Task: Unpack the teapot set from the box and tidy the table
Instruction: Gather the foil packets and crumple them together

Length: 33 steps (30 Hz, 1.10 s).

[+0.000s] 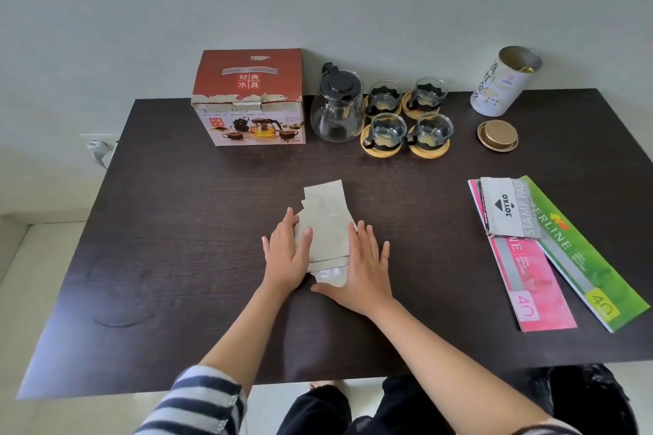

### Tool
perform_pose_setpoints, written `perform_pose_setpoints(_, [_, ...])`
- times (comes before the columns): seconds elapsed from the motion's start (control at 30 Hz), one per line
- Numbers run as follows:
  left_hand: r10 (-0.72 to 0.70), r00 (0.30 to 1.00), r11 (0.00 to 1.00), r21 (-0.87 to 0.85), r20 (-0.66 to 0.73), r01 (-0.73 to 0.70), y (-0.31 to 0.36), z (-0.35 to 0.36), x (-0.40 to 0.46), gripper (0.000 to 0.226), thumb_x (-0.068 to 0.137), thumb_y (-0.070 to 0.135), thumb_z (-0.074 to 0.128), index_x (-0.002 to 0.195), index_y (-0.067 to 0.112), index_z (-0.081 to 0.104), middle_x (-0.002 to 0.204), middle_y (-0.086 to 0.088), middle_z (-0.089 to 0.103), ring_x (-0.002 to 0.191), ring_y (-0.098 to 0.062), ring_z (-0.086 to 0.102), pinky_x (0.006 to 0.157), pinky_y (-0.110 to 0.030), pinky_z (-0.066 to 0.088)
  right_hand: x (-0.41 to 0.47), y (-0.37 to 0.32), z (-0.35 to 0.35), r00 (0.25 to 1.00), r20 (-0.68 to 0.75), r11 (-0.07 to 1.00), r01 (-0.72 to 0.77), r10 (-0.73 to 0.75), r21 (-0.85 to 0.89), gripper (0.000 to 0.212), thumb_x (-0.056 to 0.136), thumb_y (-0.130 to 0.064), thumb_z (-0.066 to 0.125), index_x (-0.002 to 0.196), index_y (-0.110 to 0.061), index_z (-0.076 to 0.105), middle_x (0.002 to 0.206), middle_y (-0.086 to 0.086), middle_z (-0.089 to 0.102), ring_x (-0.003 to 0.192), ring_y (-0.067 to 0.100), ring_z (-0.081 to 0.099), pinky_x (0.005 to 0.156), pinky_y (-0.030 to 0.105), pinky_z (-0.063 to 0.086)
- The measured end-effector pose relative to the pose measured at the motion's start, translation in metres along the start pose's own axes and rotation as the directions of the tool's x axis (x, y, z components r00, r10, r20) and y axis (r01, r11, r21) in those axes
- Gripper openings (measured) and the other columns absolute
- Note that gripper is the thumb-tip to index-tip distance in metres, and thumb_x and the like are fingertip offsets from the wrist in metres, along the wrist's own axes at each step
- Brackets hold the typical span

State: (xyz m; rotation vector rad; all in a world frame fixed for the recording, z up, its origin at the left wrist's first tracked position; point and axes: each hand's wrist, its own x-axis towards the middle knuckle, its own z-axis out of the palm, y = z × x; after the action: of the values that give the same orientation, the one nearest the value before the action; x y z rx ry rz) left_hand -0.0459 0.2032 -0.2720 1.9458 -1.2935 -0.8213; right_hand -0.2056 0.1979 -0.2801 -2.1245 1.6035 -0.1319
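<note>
My two hands lie flat on a small stack of grey cardboard pieces in the middle of the dark bench: my left hand presses its left edge with straight fingers, and my right hand presses its right edge, palm down, thumb tucked under the near end. Neither grip is curled round anything; both are spread and resting on the card. I can make out at least three overlapping sheets, though the exact number is hard to tell. Beyond my grip, at the far edge, stands one red and white box, its top flaps shut. Just right of it stands one glass teapot with a black lid, and right of that four glass cups, each on its own round wooden coaster, set two by two. Further right stands one open cylindrical tin, with its one gold lid lying in front of it. Well to the right of my right hand lie three flat items: one pink pad, one green pad and one grey stamp pad box on top.
</note>
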Motion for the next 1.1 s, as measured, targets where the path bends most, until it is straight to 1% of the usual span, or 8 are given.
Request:
perform_pose_setpoints(0.17, [0.074,0.995,0.990,-0.119,-0.063,-0.081,-0.014,-0.009,-0.022,0.080,0.088,0.061,0.034,0.149,0.012,0.020,0.152,0.003,0.027,0.140,-0.010,0.025,0.114,-0.046,0.026,-0.004,0.005,-0.007,0.995,-0.092,0.967,0.065,-0.043,0.248,0.131,0.058,-0.087,0.054,0.152,-0.018,-0.005,0.162,0.006,-0.001,0.149,0.019,-0.002,0.118,0.050,-0.005])
perform_pose_setpoints(0.3, [0.124,0.991,0.985,0.126,-0.051,-0.117,-0.025,-0.010,-0.043,0.101,0.075,0.070,0.048,0.150,0.010,0.015,0.156,-0.002,0.021,0.143,-0.017,0.020,0.117,-0.048,0.017,0.023,0.011,-0.022,0.975,-0.212,0.930,0.020,0.063,0.368,0.106,0.075,-0.079,0.046,0.151,-0.010,0.019,0.158,0.011,0.019,0.146,0.023,0.015,0.116,0.054,0.020])
perform_pose_setpoints(0.37, [0.147,0.989,0.938,0.314,0.012,-0.143,-0.030,-0.006,-0.052,0.116,0.066,0.079,0.052,0.151,0.012,0.011,0.158,0.000,0.017,0.145,-0.016,0.015,0.118,-0.045,0.009,0.054,0.008,-0.033,0.982,-0.168,0.943,-0.029,0.089,0.332,0.093,0.081,-0.066,0.052,0.150,-0.012,0.020,0.158,0.009,0.022,0.145,0.025,0.018,0.116,0.053,0.021])
perform_pose_setpoints(0.5, [0.142,0.987,0.838,0.521,0.075,-0.161,-0.029,-0.002,-0.048,0.125,0.058,0.090,0.046,0.151,0.012,0.013,0.158,-0.001,0.018,0.146,-0.021,0.015,0.115,-0.049,0.014,0.111,-0.009,-0.049,0.997,-0.009,0.965,-0.070,0.074,0.251,0.086,0.085,-0.053,0.059,0.152,-0.019,0.017,0.160,0.004,0.018,0.146,0.030,0.015,0.116,0.057,0.012])
perform_pose_setpoints(0.63, [0.120,0.989,0.823,0.549,0.086,-0.148,-0.027,-0.003,-0.047,0.124,0.059,0.091,0.044,0.150,0.011,0.017,0.157,-0.001,0.021,0.144,-0.023,0.020,0.113,-0.052,0.020,0.128,-0.017,-0.046,0.990,0.136,0.996,-0.037,0.025,0.083,0.077,0.082,-0.053,0.060,0.147,-0.024,0.031,0.157,-0.002,0.021,0.144,0.028,0.014,0.115,0.059,0.008])
perform_pose_setpoints(0.73, [0.120,0.989,0.824,0.547,0.088,-0.148,-0.025,-0.003,-0.047,0.123,0.059,0.091,0.043,0.150,0.011,0.019,0.157,-0.001,0.022,0.144,-0.023,0.020,0.112,-0.052,0.020,0.113,-0.012,-0.038,0.997,0.069,0.998,0.016,-0.021,0.063,0.069,0.079,-0.054,0.064,0.139,-0.025,0.044,0.149,-0.004,0.033,0.138,0.026,0.026,0.115,0.053,0.017])
perform_pose_setpoints(0.83, [0.106,0.990,0.823,0.551,0.089,-0.137,-0.023,-0.004,-0.047,0.123,0.059,0.091,0.043,0.149,0.010,0.021,0.156,-0.002,0.024,0.144,-0.024,0.022,0.112,-0.053,0.022,0.085,-0.009,-0.031,0.998,-0.032,0.991,0.062,-0.059,0.117,0.065,0.077,-0.051,0.067,0.133,-0.024,0.051,0.137,-0.003,0.043,0.127,0.023,0.037,0.109,0.038,0.027])
perform_pose_setpoints(1.1, [0.105,0.988,0.789,0.595,0.114,-0.152,-0.023,-0.003,-0.046,0.121,0.059,0.091,0.040,0.146,0.007,0.029,0.156,-0.006,0.025,0.142,-0.027,0.026,0.109,-0.054,0.026,0.044,-0.023,-0.027,0.992,0.072,0.985,-0.109,0.101,0.133,0.088,0.067,-0.052,0.078,0.138,-0.019,0.038,0.133,0.001,0.036,0.118,0.023,0.047,0.099,0.036,0.040])
